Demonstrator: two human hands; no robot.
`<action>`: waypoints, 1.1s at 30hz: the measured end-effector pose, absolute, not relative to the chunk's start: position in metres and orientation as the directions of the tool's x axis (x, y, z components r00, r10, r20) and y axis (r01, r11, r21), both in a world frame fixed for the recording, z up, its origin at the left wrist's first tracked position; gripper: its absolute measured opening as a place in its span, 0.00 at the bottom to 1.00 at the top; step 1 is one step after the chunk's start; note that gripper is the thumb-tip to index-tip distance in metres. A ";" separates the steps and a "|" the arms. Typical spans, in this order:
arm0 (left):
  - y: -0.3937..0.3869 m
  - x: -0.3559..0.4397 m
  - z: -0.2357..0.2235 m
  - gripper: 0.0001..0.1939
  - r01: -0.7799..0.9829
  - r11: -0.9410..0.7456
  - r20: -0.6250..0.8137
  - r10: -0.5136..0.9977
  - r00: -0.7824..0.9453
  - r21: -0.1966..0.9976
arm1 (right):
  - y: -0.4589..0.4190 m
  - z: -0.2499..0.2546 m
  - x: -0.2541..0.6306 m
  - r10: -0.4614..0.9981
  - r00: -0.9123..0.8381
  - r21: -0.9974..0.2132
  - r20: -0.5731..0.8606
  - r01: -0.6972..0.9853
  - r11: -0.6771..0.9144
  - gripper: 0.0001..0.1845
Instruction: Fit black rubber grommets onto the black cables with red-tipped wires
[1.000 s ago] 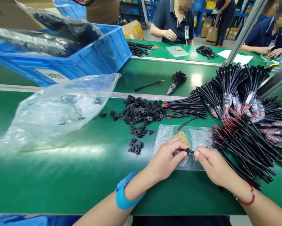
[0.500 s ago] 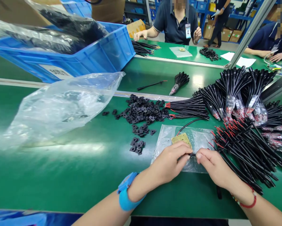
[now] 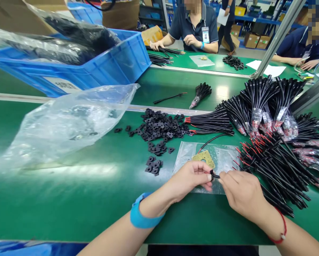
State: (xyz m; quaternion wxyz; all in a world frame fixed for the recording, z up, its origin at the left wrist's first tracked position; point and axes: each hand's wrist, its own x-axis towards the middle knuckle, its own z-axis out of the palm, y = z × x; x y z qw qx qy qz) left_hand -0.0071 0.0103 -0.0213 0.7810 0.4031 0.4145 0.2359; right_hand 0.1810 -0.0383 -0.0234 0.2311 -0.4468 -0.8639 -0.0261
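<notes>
My left hand (image 3: 189,179) and my right hand (image 3: 240,193) meet over a small clear plastic sheet (image 3: 223,160) on the green table. The left fingers pinch a small black part (image 3: 211,174) at the end of a thin black cable. The right fingers pinch that black cable (image 3: 216,176) just beside it. A yellowish sponge pad (image 3: 204,158) lies on the sheet just beyond the hands. A pile of small black square parts (image 3: 159,128) lies to the upper left. A big heap of black cables with red wire ends (image 3: 274,160) lies to the right.
A crumpled clear plastic bag (image 3: 68,121) lies at left, before a blue crate (image 3: 106,67) holding bagged black goods. Bundled cables (image 3: 266,99) fan out at the right. Across the far table other people work with cables, a sheet and black parts (image 3: 232,61).
The view shifted slightly. My hands stay together over the sheet; the right hand has drawn a little toward me, showing more of the cable tip between the fingers. The person opposite moved their hands.
</notes>
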 end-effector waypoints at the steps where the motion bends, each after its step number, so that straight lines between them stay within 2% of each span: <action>1: 0.009 -0.006 -0.022 0.08 -0.015 0.513 -0.426 0.728 0.537 0.858 | -0.038 -0.024 0.181 0.797 -0.472 -0.243 0.377 0.780 0.577 0.13; 3: 0.007 -0.006 -0.022 0.04 0.056 0.372 -0.344 0.778 0.527 0.927 | -0.037 -0.023 0.182 0.870 -0.428 -0.418 0.244 0.763 0.493 0.15; 5: 0.004 -0.006 -0.021 0.03 0.172 0.159 -0.227 0.823 0.521 0.972 | -0.035 -0.023 0.182 0.914 -0.395 -0.573 0.090 0.730 0.372 0.16; 8: 0.001 -0.007 -0.019 0.07 0.323 -0.169 -0.042 0.831 0.554 0.931 | -0.031 -0.021 0.183 0.917 -0.386 -0.737 -0.097 0.647 0.195 0.17; 12: -0.003 -0.008 -0.018 0.11 0.348 -0.379 0.094 0.781 0.618 0.857 | -0.026 -0.023 0.183 0.886 -0.401 -0.881 -0.234 0.473 -0.019 0.20; 15: -0.004 -0.007 -0.019 0.12 0.329 -0.424 0.140 0.766 0.628 0.844 | -0.024 -0.026 0.182 0.833 -0.464 -0.937 -0.299 0.306 -0.166 0.23; 17: -0.003 -0.007 -0.019 0.11 0.334 -0.418 0.154 0.788 0.597 0.845 | -0.024 -0.026 0.181 0.834 -0.470 -0.945 -0.287 0.281 -0.167 0.23; 20: -0.001 -0.005 -0.017 0.10 0.358 -0.338 0.129 0.858 0.496 0.870 | -0.026 -0.024 0.177 0.915 -0.378 -0.901 -0.139 0.431 0.041 0.19; 23: 0.001 -0.003 -0.016 0.08 0.314 -0.183 0.041 0.912 0.408 0.932 | -0.030 -0.026 0.174 0.955 -0.289 -0.730 0.067 0.639 0.244 0.11; 25: 0.001 -0.002 -0.017 0.08 0.245 -0.080 -0.024 0.919 0.394 0.966 | -0.033 -0.028 0.174 0.937 -0.292 -0.603 0.191 0.719 0.347 0.10; 27: 0.001 -0.002 -0.018 0.07 0.202 -0.019 -0.067 0.909 0.412 0.979 | -0.035 -0.029 0.175 0.912 -0.328 -0.525 0.245 0.746 0.409 0.12; 28: 0.001 -0.002 -0.018 0.07 0.205 -0.016 -0.075 0.900 0.429 0.979 | -0.035 -0.028 0.176 0.910 -0.342 -0.524 0.233 0.745 0.414 0.13; 30: 0.002 -0.004 -0.018 0.07 0.248 -0.066 -0.064 0.874 0.481 0.966 | -0.036 -0.023 0.178 0.923 -0.358 -0.601 0.140 0.710 0.367 0.14; 33: 0.004 -0.009 -0.016 0.07 0.307 -0.221 -0.001 0.810 0.587 0.926 | -0.035 -0.015 0.182 0.916 -0.379 -0.806 -0.131 0.579 0.125 0.16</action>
